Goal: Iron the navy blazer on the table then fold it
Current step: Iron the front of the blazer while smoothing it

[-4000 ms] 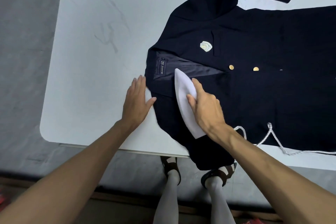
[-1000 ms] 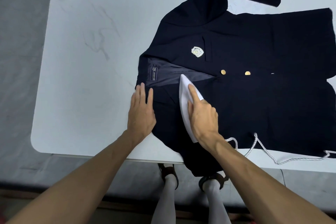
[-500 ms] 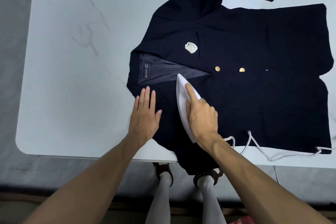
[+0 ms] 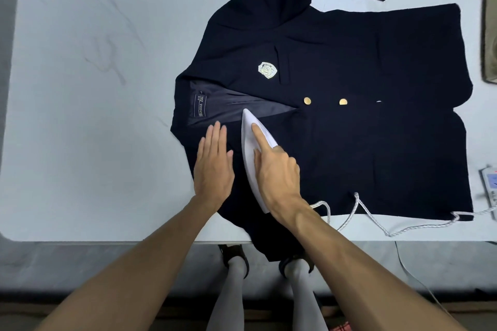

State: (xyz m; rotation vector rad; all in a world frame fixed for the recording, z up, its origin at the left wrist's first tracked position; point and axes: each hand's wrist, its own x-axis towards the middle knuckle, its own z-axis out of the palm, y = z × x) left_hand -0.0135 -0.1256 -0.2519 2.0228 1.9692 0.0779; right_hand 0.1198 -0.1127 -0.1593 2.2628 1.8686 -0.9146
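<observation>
Onto the blazer point(image 4: 349, 158), spread front-up on the tabletop point(image 4: 80, 121), the left hand point(image 4: 215, 169) has been moved from the collar edge. It is pressed flat, fingers straight, beside the iron point(image 4: 247, 148), likely to keep the lapel taut. The iron is gripped by the right hand point(image 4: 279, 177), forefinger stretched along its top.
</observation>
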